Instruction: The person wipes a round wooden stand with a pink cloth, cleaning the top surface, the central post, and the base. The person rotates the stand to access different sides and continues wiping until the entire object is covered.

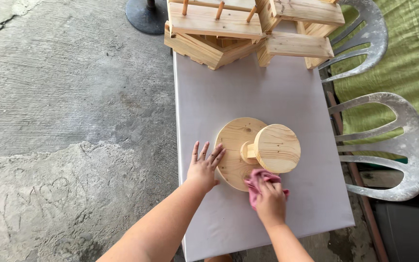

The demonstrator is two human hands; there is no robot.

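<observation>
Wooden stand (pixel 248 145) between both hands

Our left hand (pixel 202 168) flat against the round wooden stand (pixel 255 151), our right hand (pixel 270 203) pressing a pink cloth (pixel 256 180) on its near edge (fingers bunched), wooden racks (pixel 248 29) beyond the stand.

No packages, labels, signs or screens show anywhere in this view.
</observation>
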